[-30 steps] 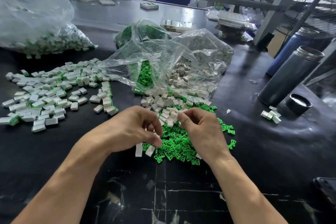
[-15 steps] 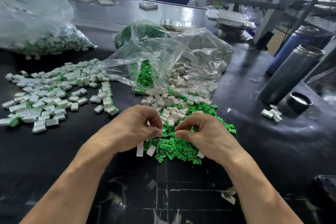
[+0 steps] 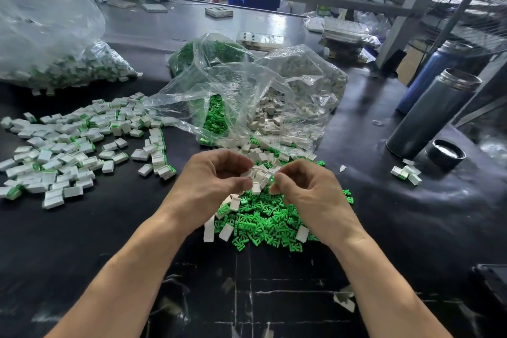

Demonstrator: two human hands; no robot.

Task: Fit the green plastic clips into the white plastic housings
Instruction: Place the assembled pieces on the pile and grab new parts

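Black bench [image 3: 82,241] fills the frame and carries all stock. Upper left: large clear bag [image 3: 55,44] holding white-and-green pieces, probably bagged finished units. Centre: two open clear bags, mouths slumped toward the worker so parts spill within reach; one bag of green clips [image 3: 211,55], one bag of white housings [image 3: 299,82]. Left of centre: loose spread of assembled pieces [image 3: 68,151], white bodies with green showing at one end, set aside away from the raw stock. Right edge: dark metal flask [image 3: 430,115], its cap [image 3: 445,153] off beside it, and a few stray pieces [image 3: 406,173] near the cap.

Lower centre: pile of loose green clips [image 3: 263,222] with white housings [image 3: 263,159] heaped just behind; supply lies directly under the hands.

Left hand [image 3: 214,184], fingers curled, pinches a white housing [image 3: 255,188] at the fingertips. Right hand [image 3: 310,192], fingers curled, appears to pinch a green clip [image 3: 271,180]; the clip is mostly hidden. Hands are close together above the pile, parts nearly meeting. Judgement: insertion step is in hand, clip not yet seated.
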